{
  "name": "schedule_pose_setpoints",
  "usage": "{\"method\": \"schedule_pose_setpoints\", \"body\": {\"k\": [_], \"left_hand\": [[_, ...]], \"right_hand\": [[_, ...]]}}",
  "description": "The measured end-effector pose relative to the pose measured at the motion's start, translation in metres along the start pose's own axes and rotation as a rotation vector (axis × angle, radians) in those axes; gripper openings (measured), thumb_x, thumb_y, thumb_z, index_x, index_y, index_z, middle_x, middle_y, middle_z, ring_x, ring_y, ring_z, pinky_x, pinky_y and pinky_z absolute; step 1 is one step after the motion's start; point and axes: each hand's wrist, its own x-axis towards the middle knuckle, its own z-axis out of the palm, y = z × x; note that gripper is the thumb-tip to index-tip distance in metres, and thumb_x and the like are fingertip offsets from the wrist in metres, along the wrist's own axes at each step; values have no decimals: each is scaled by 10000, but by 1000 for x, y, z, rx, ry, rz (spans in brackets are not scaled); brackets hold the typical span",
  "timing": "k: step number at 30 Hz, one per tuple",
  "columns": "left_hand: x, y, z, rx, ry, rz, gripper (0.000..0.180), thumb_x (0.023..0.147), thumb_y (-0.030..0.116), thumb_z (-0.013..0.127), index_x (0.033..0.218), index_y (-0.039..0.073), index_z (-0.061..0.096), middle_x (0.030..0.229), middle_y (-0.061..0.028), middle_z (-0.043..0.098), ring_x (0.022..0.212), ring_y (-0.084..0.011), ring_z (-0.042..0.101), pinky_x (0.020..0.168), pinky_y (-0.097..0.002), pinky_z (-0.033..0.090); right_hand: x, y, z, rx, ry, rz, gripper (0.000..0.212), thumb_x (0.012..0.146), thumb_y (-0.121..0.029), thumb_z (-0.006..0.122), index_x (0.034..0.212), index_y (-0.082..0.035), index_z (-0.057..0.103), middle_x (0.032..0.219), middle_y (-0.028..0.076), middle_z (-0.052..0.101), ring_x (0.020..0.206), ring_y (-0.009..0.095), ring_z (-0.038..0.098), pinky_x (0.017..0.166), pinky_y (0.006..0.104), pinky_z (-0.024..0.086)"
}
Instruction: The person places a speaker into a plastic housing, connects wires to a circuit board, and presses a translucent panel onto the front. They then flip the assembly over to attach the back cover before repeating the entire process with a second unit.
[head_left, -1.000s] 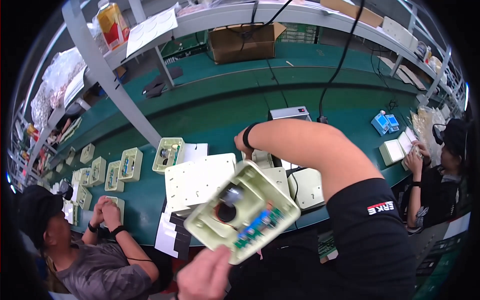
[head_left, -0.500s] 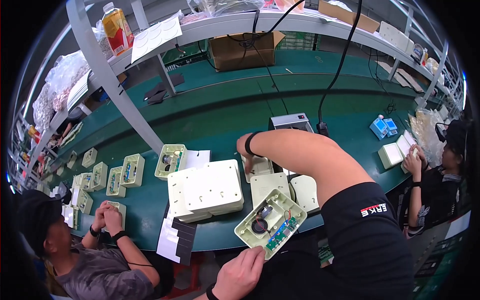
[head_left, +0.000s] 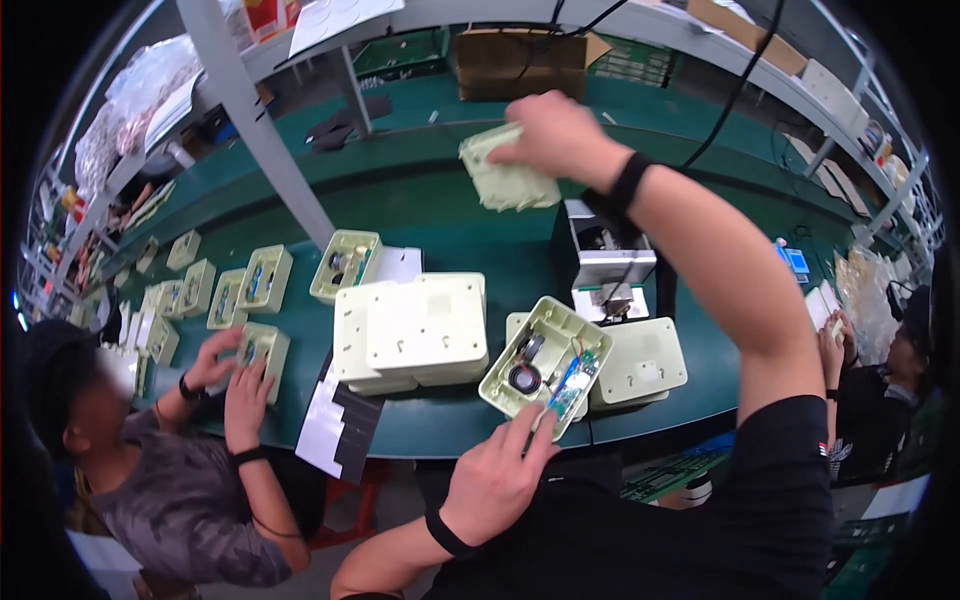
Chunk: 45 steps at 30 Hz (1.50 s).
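Observation:
My left hand (head_left: 500,468) grips the near edge of a pale green plastic box (head_left: 545,312). Inside that box are a round black speaker (head_left: 524,378), a green circuit board (head_left: 572,385) and thin wires. Farther off, my right hand (head_left: 562,138) is raised over the bench, closed on a pale green plastic cover (head_left: 508,178) that hangs tilted and slightly blurred. To the left of the box stands a stack of flat plastic covers (head_left: 425,325). More covers (head_left: 640,362) lie to its right, partly under the box.
A metal device (head_left: 612,262) with black sides stands behind the box. At left, a co-worker's hands (head_left: 240,390) touch another box, near several open boxes (head_left: 267,278). Another person (head_left: 870,370) works at far right. A shelf post (head_left: 255,120) rises from the green bench (head_left: 440,435).
My right hand has lifted the plastic cover up and away from the bench. The box in my left hand has moved up and slightly right. The metal device now shows more fully.

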Motion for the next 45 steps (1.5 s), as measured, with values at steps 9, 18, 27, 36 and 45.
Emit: {"method": "schedule_pose_setpoints", "body": {"k": [9,18,27,36,45], "left_hand": [[-47,-80,76,-1364,285,-1168,683,1064,472,656,1481,-2,394,1370,-224,615,1213,-299,694,847,-414,645],[-10,-115,90,-1330,183,-1151,805,1094,636,465,1532,-36,405,1387,-258,639,1226,-319,691,972,-447,613],[38,-133,92,-1367,104,-1125,817,1096,595,505,1578,-37,318,1491,-293,534,1310,-373,648,1012,-478,600],[89,-145,99,-1367,39,-1068,820,1110,570,500,1590,-52,265,1513,-316,489,1303,-415,644,1010,-476,602],[6,-128,69,-987,254,-722,480,1100,254,635,1464,-33,510,1206,-168,721,1083,-212,727,879,-356,611]], "right_hand": [[-97,23,-57,542,91,-15,415,910,-379,833,975,11,706,794,113,717,745,141,695,690,312,555],[-87,1,-22,1006,-68,51,379,999,-370,772,1032,4,717,900,67,743,834,107,669,759,297,556],[-24,-61,64,1053,-603,-209,604,956,-523,786,1183,31,710,1094,182,736,1033,220,685,894,365,556],[-8,-23,67,986,-617,-135,487,1039,-498,699,1105,-15,691,995,82,694,949,149,621,838,321,515],[-3,12,65,973,-592,-7,433,1055,-467,691,1083,-36,687,951,41,661,917,127,586,818,308,490]]}}
